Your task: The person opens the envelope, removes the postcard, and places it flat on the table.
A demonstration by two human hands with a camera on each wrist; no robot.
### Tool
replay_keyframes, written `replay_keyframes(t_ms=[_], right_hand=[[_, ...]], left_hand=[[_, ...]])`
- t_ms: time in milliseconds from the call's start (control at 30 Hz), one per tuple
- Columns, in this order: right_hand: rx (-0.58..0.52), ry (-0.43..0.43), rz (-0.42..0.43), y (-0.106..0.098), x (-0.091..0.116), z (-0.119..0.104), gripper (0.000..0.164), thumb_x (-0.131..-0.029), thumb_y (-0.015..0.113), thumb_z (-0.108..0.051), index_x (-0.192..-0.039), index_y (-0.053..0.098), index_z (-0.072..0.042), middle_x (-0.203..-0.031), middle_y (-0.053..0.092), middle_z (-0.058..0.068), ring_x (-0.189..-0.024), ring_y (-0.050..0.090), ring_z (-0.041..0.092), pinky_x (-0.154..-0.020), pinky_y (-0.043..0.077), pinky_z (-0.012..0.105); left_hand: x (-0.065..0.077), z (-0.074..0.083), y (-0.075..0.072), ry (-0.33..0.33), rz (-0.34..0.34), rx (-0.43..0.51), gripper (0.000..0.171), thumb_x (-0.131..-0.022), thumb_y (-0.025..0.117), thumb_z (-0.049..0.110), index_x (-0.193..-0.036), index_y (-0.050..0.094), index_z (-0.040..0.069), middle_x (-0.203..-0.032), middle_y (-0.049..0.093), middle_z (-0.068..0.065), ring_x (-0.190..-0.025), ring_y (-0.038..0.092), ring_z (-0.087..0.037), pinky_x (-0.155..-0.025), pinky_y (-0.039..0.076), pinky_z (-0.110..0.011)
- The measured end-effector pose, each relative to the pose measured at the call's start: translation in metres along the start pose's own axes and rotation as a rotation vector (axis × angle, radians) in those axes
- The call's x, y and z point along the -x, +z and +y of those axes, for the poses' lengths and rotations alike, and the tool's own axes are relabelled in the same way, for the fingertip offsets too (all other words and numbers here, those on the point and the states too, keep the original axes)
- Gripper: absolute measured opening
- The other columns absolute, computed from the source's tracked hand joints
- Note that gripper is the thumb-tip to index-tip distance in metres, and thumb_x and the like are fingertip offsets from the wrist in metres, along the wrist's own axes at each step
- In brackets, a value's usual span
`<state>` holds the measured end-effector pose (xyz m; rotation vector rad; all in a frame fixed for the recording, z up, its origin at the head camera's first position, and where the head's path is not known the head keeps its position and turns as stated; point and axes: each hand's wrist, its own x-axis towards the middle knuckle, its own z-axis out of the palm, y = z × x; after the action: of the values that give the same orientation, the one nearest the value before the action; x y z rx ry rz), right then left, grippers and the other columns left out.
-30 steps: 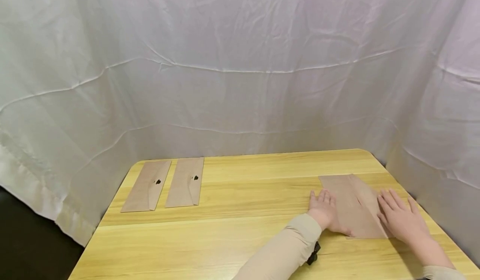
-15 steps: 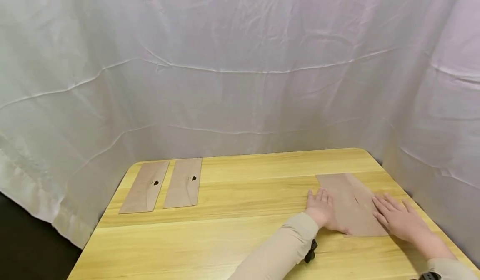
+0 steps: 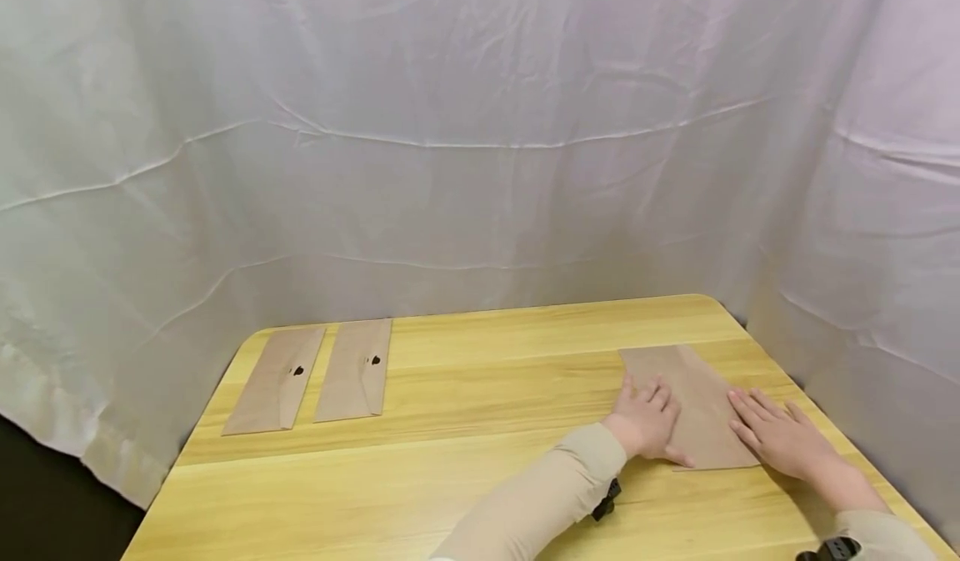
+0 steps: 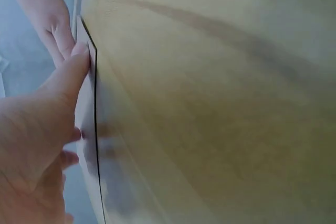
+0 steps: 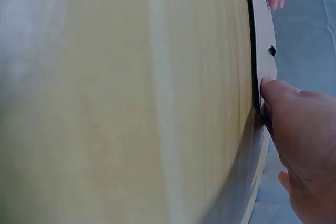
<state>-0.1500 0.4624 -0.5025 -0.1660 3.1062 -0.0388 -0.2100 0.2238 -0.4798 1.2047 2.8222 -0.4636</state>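
A brown paper envelope (image 3: 705,403) lies on the right part of the table in the head view. On its left side rests my left hand (image 3: 647,419), fingers spread and slightly arched, thumb along the near edge. My right hand (image 3: 783,436) presses on the right edge with its fingers nearly straight. From the left wrist, the envelope's edge (image 4: 90,103) appears almost edge-on under the left thumb (image 4: 79,61). In the right wrist view, the right thumb (image 5: 270,88) touches the envelope's corner, close to a small dark notch. Parts of the envelope are hidden under both hands.
Two more brown envelopes, an outer one (image 3: 266,386) and an inner one (image 3: 352,371), each with a small black mark, lie at the table's back left. A pale curtain (image 3: 480,194) hangs behind and beside the wooden table (image 3: 450,486).
The head view has turned slightly right. Relative to the envelope, my left hand has shifted right and its fingers have bent more; my right hand has slid slightly left. The slit on the envelope no longer shows.
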Motion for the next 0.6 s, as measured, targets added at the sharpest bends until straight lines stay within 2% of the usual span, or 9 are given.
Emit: replay_keyframes(t_ms=[233, 300, 600], right_hand=[[0.024, -0.016, 0.05, 0.003, 0.001, -0.002, 0.058, -0.104, 0.038, -0.038, -0.144, 0.042, 0.005, -0.146, 0.044, 0.026, -0.136, 0.038, 0.045, -0.108, 0.024, 0.066], [0.032, -0.022, 0.065, 0.003, 0.002, -0.001, 0.058, -0.104, 0.039, -0.037, -0.143, 0.043, 0.006, -0.146, 0.045, 0.026, -0.136, 0.038, 0.044, -0.107, 0.025, 0.066], [0.021, -0.016, 0.014, -0.002, 0.005, -0.006, 0.059, -0.104, 0.039, -0.038, -0.144, 0.042, 0.006, -0.148, 0.043, 0.026, -0.135, 0.039, 0.046, -0.107, 0.024, 0.068]], left_hand=[[-0.01, 0.011, -0.006, 0.127, 0.006, -0.01, 0.081, -0.082, 0.03, 0.085, -0.152, 0.02, 0.046, -0.161, 0.012, 0.024, -0.152, 0.002, -0.002, -0.123, 0.017, -0.041], [-0.013, 0.015, -0.009, 0.147, 0.0, -0.006, 0.079, -0.082, 0.029, 0.085, -0.151, 0.019, 0.047, -0.16, 0.011, 0.026, -0.151, 0.001, -0.001, -0.123, 0.017, -0.04], [-0.024, 0.028, -0.013, 0.197, -0.063, 0.022, 0.075, -0.085, 0.024, 0.083, -0.151, 0.011, 0.05, -0.159, 0.005, 0.029, -0.149, 0.001, 0.005, -0.123, 0.014, -0.039]])
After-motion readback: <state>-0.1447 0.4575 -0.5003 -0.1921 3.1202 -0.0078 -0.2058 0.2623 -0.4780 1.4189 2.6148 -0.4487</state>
